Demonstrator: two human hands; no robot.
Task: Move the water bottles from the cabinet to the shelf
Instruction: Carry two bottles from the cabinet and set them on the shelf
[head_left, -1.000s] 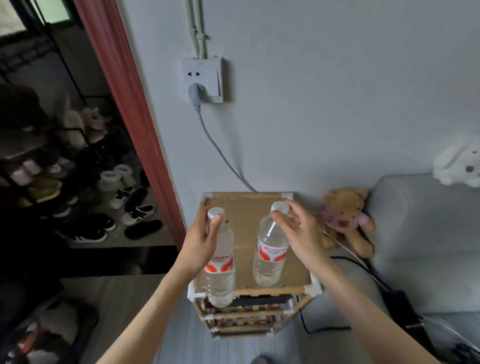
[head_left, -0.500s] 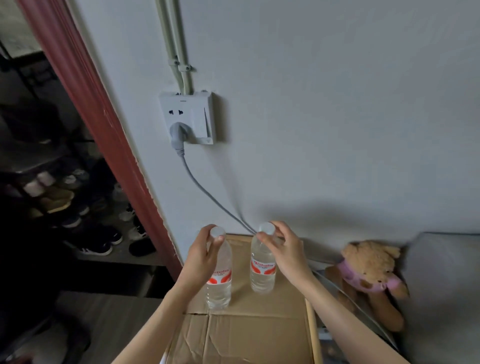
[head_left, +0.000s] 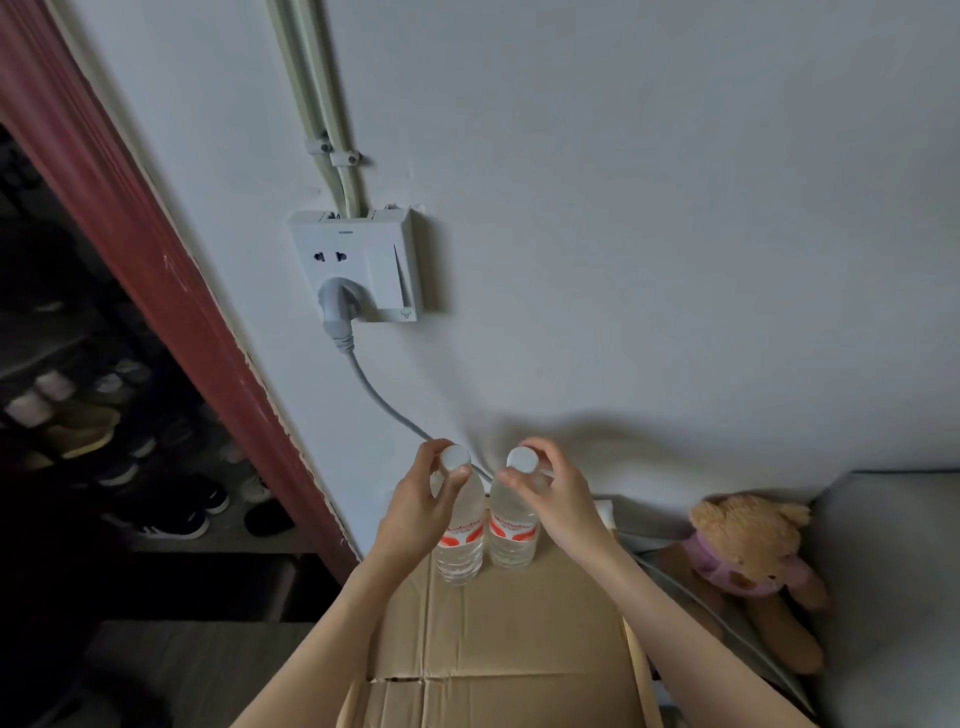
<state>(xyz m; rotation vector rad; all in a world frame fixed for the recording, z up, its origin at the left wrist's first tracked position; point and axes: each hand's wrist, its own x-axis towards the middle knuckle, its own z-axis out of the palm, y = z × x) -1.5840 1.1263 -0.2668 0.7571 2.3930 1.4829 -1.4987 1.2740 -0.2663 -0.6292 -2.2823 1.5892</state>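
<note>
Here, left hand (head_left: 415, 512) and right hand (head_left: 558, 499) pinching bottles (head_left: 511, 535), near wall (head_left: 623, 260)

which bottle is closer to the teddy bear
The bottle gripped by the right hand. It stands on the cardboard on the teddy bear's side; the bottle in the left hand stands nearer the red door frame.

The head camera looks down close over the cardboard top (head_left: 498, 639), wall socket (head_left: 358, 265) at eleven o'clock.
</note>
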